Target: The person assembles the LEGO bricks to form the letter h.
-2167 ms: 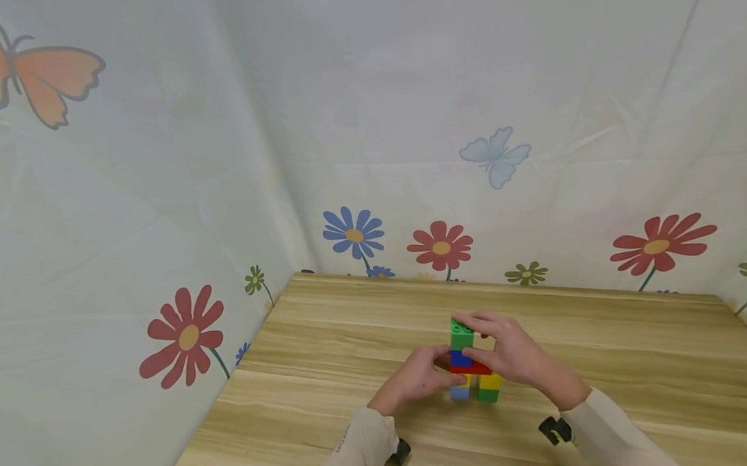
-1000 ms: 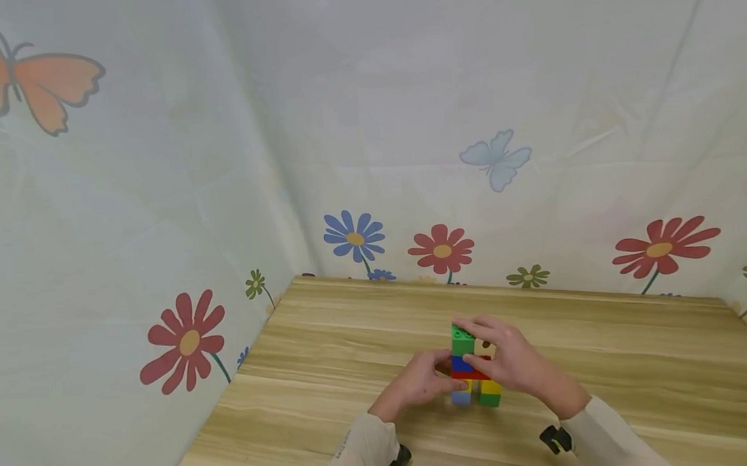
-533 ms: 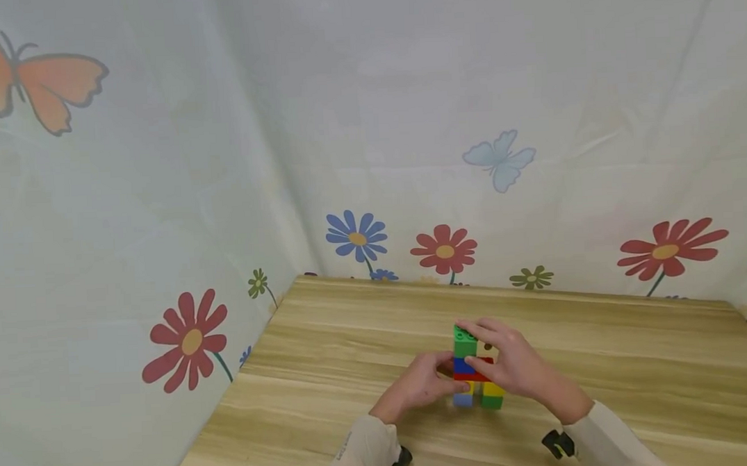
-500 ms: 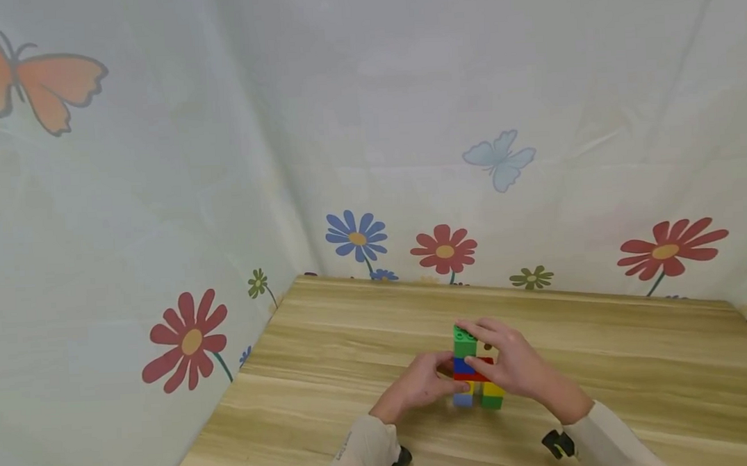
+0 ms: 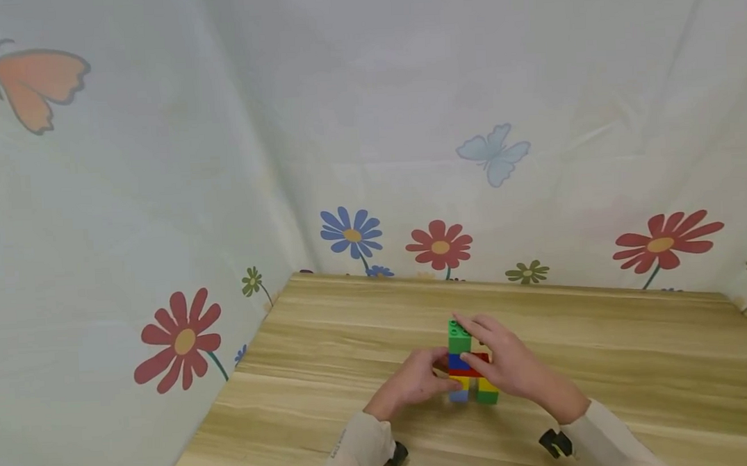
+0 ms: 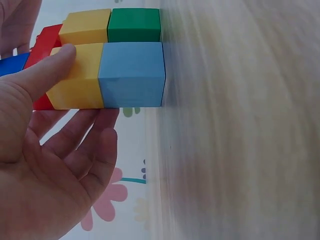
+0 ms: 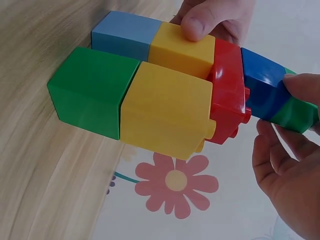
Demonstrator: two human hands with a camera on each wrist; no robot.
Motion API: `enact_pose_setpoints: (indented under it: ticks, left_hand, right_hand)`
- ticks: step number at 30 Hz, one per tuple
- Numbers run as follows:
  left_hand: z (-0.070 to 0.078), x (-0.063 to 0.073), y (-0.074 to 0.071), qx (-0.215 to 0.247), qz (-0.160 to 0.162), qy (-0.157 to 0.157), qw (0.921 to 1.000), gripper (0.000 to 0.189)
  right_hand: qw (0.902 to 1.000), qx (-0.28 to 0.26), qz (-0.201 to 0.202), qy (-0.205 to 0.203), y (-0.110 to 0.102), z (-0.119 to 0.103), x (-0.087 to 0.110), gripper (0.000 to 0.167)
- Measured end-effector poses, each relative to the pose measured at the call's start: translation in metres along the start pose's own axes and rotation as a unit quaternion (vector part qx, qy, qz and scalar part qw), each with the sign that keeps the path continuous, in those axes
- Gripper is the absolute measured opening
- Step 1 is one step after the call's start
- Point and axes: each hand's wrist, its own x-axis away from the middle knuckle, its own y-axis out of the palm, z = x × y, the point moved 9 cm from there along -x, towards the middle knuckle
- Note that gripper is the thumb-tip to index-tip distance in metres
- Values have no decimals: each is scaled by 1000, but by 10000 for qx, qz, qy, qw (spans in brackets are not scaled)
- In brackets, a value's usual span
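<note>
A small structure of toy building bricks stands on the wooden table. Its left leg is a light blue brick point(image 6: 132, 75) under a yellow brick point(image 7: 175, 52); its right leg is a green brick point(image 7: 92, 92) under another yellow brick point(image 7: 167, 105). A red brick point(image 7: 228, 75) bridges both legs. On its left end sits a blue brick point(image 5: 458, 361), topped by an upper green brick point(image 5: 458, 340). My left hand point(image 5: 417, 378) holds the left leg, thumb on the yellow brick, fingers behind. My right hand point(image 5: 510, 362) grips the blue and upper green bricks, one finger along the top.
The wooden table point(image 5: 327, 318) reaches back to a light cloth backdrop point(image 5: 375, 122) printed with flowers and butterflies. Dark straps point(image 5: 554, 443) show at both sleeve cuffs.
The right fingers have shifted slightly on the upper green brick, baring more of its studs. The left hand keeps its hold, and the structure stays in place while the head view drifts a little.
</note>
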Motion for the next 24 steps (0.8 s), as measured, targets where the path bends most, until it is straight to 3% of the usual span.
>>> enact_pose_setpoints:
  ticks: [6, 13, 19, 24]
  left_hand:
    - [2, 0, -1, -70, -19, -13, 10000, 32]
    - [-3, -1, 0, 64, 32, -214, 9997, 31]
    - [-7, -1, 1, 203, 147, -387, 9989, 34]
    - [-10, -1, -1, 286, 283, -533, 9978, 38]
  right_hand:
    - [9994, -65, -114, 329, 3, 10, 7, 85]
    - [9985, -76, -85, 535, 4, 29, 27, 67]
    - [9913, -175, -582, 1170, 16, 56, 48, 56]
    - [9867, -300, -886, 1331, 26, 66, 58, 54]
